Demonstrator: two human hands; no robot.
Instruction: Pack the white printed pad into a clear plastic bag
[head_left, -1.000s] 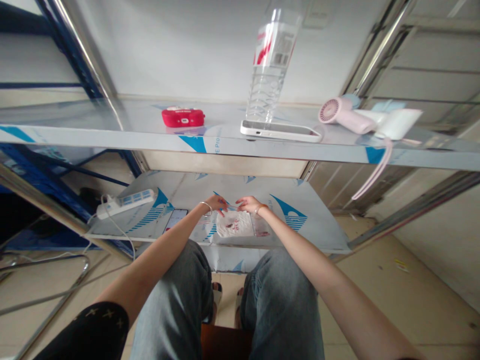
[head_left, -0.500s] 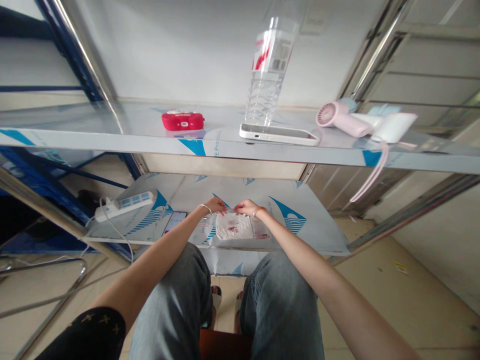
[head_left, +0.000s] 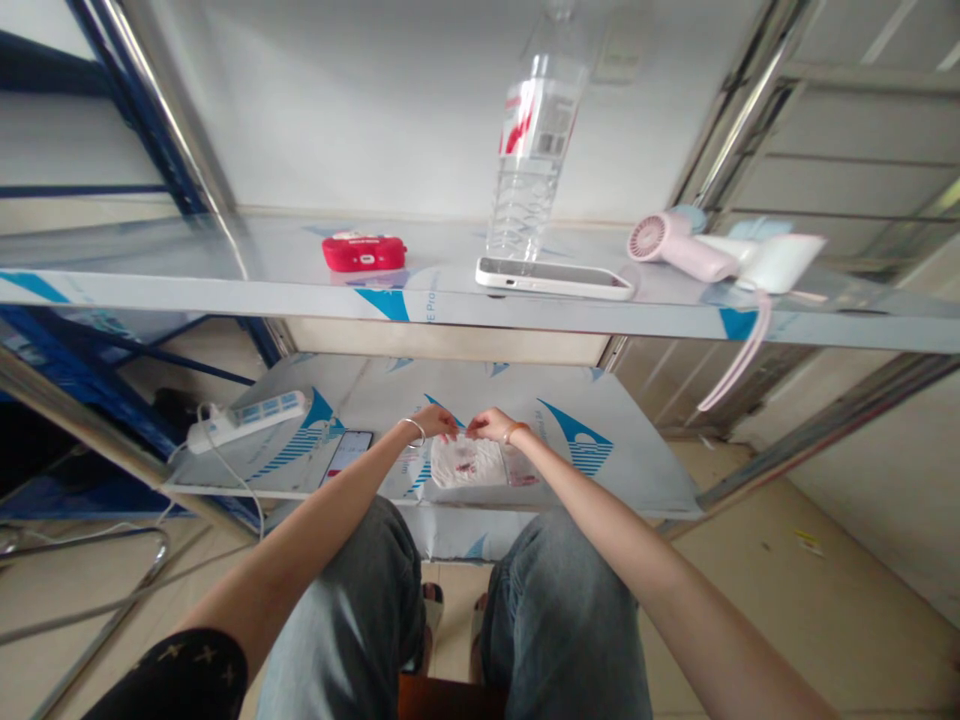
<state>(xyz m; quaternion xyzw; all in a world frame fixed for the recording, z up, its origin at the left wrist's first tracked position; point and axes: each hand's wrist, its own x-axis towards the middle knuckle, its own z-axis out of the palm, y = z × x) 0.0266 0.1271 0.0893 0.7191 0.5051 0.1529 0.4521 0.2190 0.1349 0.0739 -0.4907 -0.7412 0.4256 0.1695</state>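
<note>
A white packet in clear plastic with small red marks [head_left: 471, 465] lies on the lower metal shelf in front of my knees. At its far left edge is my left hand [head_left: 438, 421], fingers pinched together, with a bracelet at the wrist. My right hand [head_left: 491, 424] is also pinched, just right of the left one, over the packet's far edge. The fingertips of both hands are close together. Whatever lies between them is too small to make out, though clear plastic shows near them.
On the lower shelf [head_left: 645, 470] are a phone [head_left: 349, 452] and a white power strip [head_left: 247, 420] with cables. The upper shelf holds a red case [head_left: 364, 253], a clear bottle [head_left: 529, 160], a white-edged phone [head_left: 555, 278] and a pink handheld fan [head_left: 682, 248] with a hanging strap.
The view has shifted slightly, so the shelves appear a little lower. My fingertips have drawn a little closer together above the packet.
</note>
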